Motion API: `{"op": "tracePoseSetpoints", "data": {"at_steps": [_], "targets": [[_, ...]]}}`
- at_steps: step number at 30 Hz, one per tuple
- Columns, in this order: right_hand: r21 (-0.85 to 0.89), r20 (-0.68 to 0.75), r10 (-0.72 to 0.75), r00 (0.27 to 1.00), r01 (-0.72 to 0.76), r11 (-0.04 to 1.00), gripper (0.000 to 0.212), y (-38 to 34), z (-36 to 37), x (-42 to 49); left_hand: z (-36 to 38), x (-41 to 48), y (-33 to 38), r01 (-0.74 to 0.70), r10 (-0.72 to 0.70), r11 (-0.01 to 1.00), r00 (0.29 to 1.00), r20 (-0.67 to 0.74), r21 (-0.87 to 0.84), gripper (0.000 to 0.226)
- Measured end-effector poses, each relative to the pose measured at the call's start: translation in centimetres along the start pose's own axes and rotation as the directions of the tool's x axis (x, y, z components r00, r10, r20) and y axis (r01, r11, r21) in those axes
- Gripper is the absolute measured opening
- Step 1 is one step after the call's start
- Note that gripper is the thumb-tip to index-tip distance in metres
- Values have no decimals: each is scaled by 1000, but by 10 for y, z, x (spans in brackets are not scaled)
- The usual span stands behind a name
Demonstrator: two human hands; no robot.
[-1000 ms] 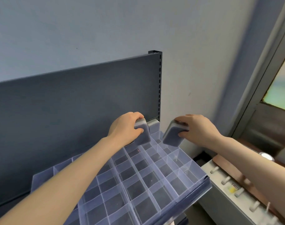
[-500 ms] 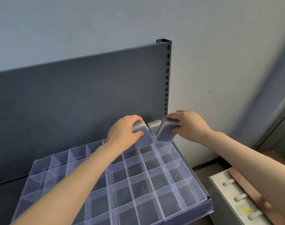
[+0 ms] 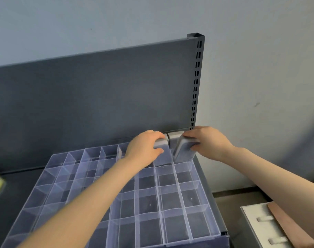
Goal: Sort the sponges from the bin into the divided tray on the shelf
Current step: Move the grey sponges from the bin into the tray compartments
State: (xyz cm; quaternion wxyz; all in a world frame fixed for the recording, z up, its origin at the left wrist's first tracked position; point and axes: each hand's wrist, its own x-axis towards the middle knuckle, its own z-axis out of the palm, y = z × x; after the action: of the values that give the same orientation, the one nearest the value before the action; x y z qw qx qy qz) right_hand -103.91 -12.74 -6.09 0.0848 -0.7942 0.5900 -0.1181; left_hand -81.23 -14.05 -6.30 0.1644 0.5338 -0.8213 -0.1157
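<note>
Left hand [image 3: 143,147] fingers closed on one grey sponge [image 3: 161,142]; right hand [image 3: 209,142] fingers closed on a second, tilted sponge [image 3: 183,151]. A third sponge [image 3: 175,136] stands between them, in the divided tray's [image 3: 202,235] far-right corner. The tray sits on a dark shelf [image 3: 205,169] against a pale wall [image 3: 251,86].

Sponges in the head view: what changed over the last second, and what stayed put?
The right hand carried its sponge left and down to the tray's back-right corner, beside the sponge already standing there. The left hand pushed its sponge lower into the neighbouring compartment. Both grips held; the tray stayed put.
</note>
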Motion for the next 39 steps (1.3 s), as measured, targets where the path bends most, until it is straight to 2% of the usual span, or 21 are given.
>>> {"op": "tracePoseSetpoints", "data": {"at_steps": [7,13,21,25,29,32,35,37,39], "targets": [[-120,111,-22,994,35,992,27,-8,6,12,14,6,0,21,-24,999,997,77,39,41],[-149,191,7,981,22,989,33,-14,33,14,36,7,-5,24,-28,999,993,118,37,41],[-181,137,-22,990,47,982,42,-13,50,12,44,3,-6,7,-8,1000,998,58,28,39],[-134,152,-27,988,48,990,41,-13,37,7,38,-3,-3,-4,-2,996,998,67,90,56],[-84,25,-60,998,62,995,35,-16,10,10,11,-8,-3,20,-17,985,1000,-20,173,60],[-79,-7,-116,993,115,990,30,-26,-4,16,-13,-11,-13,96,-80,962,994,-71,257,50],[-75,13,-111,994,111,991,33,-41,-3,20,-31,-22,-30,215,-214,922,976,-41,321,45],[-53,41,-100,994,102,993,31,-53,2,21,-39,-37,-44,309,-320,894,947,-21,325,40],[-42,81,-114,990,118,992,20,-66,9,23,-47,-56,-61,390,-408,865,913,-10,315,35]]}}
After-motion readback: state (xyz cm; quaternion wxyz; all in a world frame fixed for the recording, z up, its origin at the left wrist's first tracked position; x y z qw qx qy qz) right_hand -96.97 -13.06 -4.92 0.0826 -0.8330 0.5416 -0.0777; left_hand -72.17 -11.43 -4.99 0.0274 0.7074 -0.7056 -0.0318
